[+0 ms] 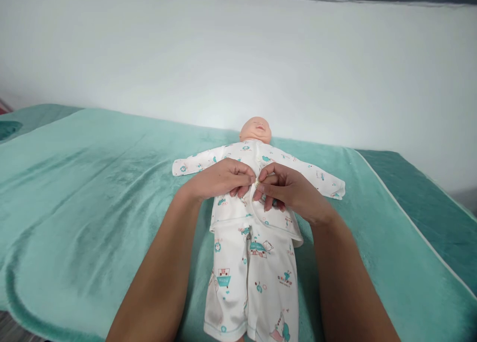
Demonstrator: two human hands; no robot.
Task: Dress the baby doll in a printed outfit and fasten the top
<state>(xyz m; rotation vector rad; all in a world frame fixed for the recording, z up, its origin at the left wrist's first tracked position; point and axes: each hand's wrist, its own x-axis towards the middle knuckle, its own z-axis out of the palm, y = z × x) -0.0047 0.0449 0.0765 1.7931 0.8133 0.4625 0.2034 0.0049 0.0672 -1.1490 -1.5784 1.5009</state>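
Observation:
A baby doll (256, 129) lies on its back, wearing a white printed jacket (233, 211) and matching printed trousers (257, 277). Both sleeves stretch out to the sides. Over the middle of the chest, my left hand (229, 177) pinches one side of the jacket's front opening. Close beside it, my right hand (281, 185) pinches the other side at the same height, thumb against forefinger. A small pale fastening shows between the fingertips, mostly covered by them. Lower down, the jacket's front edges hang apart near the hem.
A green plush blanket (93, 223) lies under the doll, with a few creases on the left. Darker green cloth (421, 203) shows beyond its right edge. A white wall (238, 54) rises just behind the doll's head.

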